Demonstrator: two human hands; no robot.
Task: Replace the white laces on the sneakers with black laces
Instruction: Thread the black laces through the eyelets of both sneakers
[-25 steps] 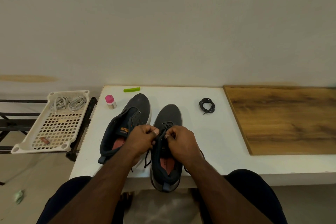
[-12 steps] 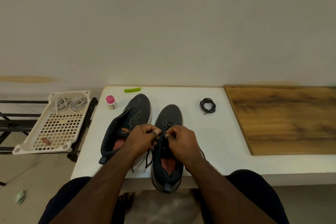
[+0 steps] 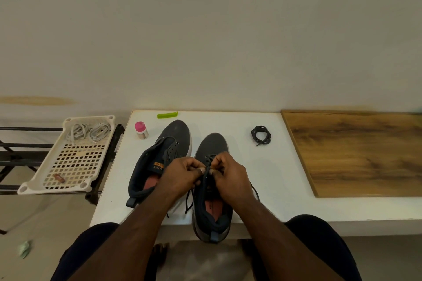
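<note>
Two dark grey sneakers stand on the white table point(image 3: 239, 125). The left sneaker point(image 3: 175, 134) has bare eyelets and no lace. The right sneaker point(image 3: 212, 146) carries a black lace point(image 3: 206, 171) through its front eyelets, with loose ends trailing beside the shoe. My left hand point(image 3: 182, 174) and my right hand point(image 3: 230, 174) meet over the right sneaker's tongue, and each pinches the black lace. A second black lace point(image 3: 261, 135) lies coiled on the table to the right. The white laces point(image 3: 88, 131) lie in a white perforated tray point(image 3: 68, 166) on the left.
A small pink-capped bottle point(image 3: 141, 129) and a green clip point(image 3: 167, 115) sit near the table's back left. A wooden board point(image 3: 356, 150) covers the table's right part. The tray rests on a black metal rack point(image 3: 20, 157). My knees are under the front edge.
Both hands stay on the right sneaker's lace; the fingertips have shifted slightly toward the toe, and the lace now stands taut between them.
</note>
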